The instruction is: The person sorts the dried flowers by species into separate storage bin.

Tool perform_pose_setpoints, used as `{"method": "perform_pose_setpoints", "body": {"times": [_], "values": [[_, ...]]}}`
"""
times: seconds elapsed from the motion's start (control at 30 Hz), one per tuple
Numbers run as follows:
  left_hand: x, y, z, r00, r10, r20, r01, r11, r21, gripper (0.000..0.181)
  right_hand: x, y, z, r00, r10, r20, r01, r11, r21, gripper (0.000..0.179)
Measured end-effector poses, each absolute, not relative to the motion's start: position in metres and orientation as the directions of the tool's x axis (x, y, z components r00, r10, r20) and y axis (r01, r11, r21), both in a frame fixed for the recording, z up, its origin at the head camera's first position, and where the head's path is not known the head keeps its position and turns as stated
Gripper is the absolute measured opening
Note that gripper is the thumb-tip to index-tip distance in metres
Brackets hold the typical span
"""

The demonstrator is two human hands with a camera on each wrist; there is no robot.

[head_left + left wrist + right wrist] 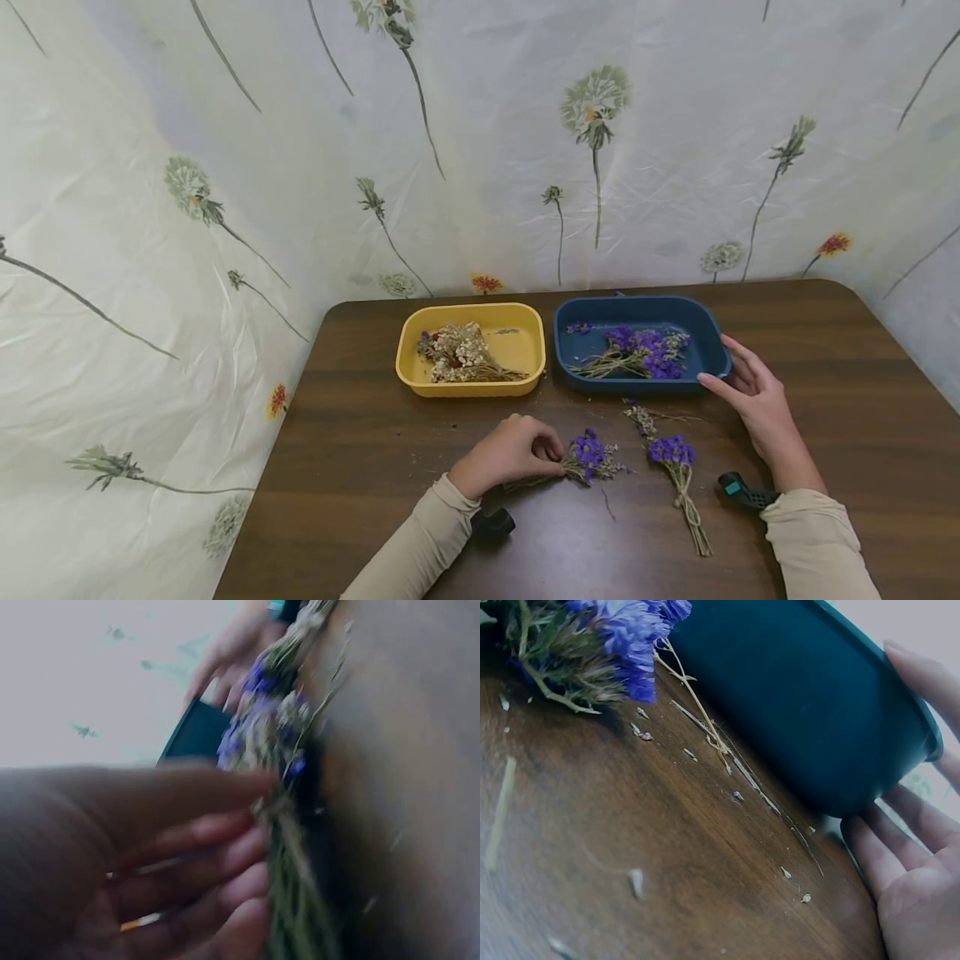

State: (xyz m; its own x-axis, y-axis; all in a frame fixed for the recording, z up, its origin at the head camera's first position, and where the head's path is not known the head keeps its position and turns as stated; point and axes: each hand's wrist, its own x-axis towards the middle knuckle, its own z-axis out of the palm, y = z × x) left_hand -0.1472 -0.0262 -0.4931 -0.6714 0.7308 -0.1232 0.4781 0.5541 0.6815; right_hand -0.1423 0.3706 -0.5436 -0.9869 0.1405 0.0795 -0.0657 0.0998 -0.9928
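My left hand (513,450) pinches a small bunch of dried purple flowers (588,457) by its stems, low over the table. In the left wrist view the thumb and fingers close on the green stems (296,900) just below the blossoms. My right hand (761,408) grips the blue tray (637,386) at its near right corner. Its thumb lies at the rim and its fingers go round the outer wall, as the right wrist view also shows. Inside the tray are more purple flowers (656,354) with stems. Between the hands lies a twine-tied purple bouquet (672,450).
A yellow tray (468,390) with dried cream-coloured flowers (461,350) stands left of the blue one. A loose pale sprig (641,419) lies behind the tied bouquet. Stem bits and crumbs dot the brown table (360,483). A flower-printed curtain (487,167) hangs behind.
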Motion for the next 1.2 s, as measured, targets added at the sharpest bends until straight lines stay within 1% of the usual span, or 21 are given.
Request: {"method": "perform_pose_setpoints", "body": {"times": [0.1,0.2,0.37,0.5,0.7,1.0,1.2], "values": [[-0.156,-0.034,-0.493,-0.636,0.759,-0.139,0.440,0.505,0.743,0.022,-0.143,0.370,-0.543,-0.987,0.140,0.078,-0.064,0.102,-0.993,0.076],[-0.161,-0.039,-0.492,-0.598,0.787,-0.149,0.422,0.468,0.777,0.028,-0.144,0.370,-0.542,-0.987,0.140,0.077,-0.063,0.102,-0.993,0.075],[-0.163,-0.039,-0.497,-0.569,0.808,-0.153,0.414,0.443,0.795,0.022,-0.144,0.370,-0.543,-0.987,0.135,0.087,-0.076,0.085,-0.994,0.075],[-0.163,-0.038,-0.499,-0.559,0.815,-0.150,0.409,0.428,0.806,0.015,-0.143,0.371,-0.544,-0.987,0.134,0.084,-0.071,0.100,-0.992,0.075],[-0.164,-0.038,-0.501,-0.551,0.822,-0.144,0.414,0.420,0.808,0.013,-0.143,0.369,-0.541,-0.986,0.151,0.069,-0.045,0.157,-0.987,0.075],[-0.166,-0.041,-0.500,-0.546,0.828,-0.129,0.411,0.399,0.820,0.012,-0.142,0.370,-0.543,-0.987,0.136,0.090,-0.075,0.114,-0.991,0.075],[-0.167,-0.043,-0.496,-0.554,0.824,-0.115,0.409,0.390,0.825,0.012,-0.142,0.371,-0.544,-0.987,0.134,0.086,-0.074,0.087,-0.993,0.075]]}}
